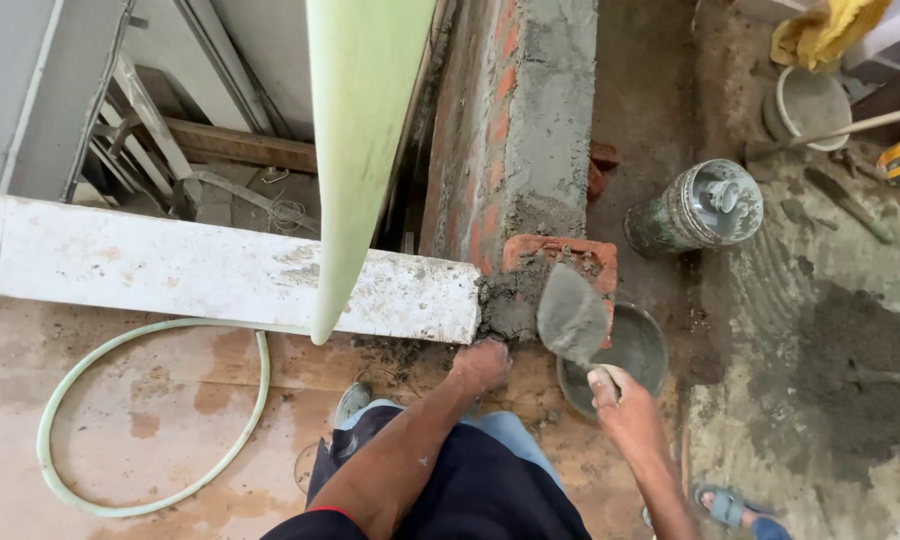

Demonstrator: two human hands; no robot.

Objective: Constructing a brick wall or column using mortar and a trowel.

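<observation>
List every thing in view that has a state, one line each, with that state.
right hand: shut on the trowel handle
trowel: blade coated with wet mortar, raised over the pan
left hand: pressed against the mortar at the wall's foot
pan: holds grey mortar
brick wall: partly built, top spread with mortar
hose: looped on the floor
canister: lying tipped

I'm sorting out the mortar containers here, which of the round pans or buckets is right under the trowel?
The dark round pan directly below the trowel in the right hand; the pale bucket and the cylindrical can sit farther away.
</observation>
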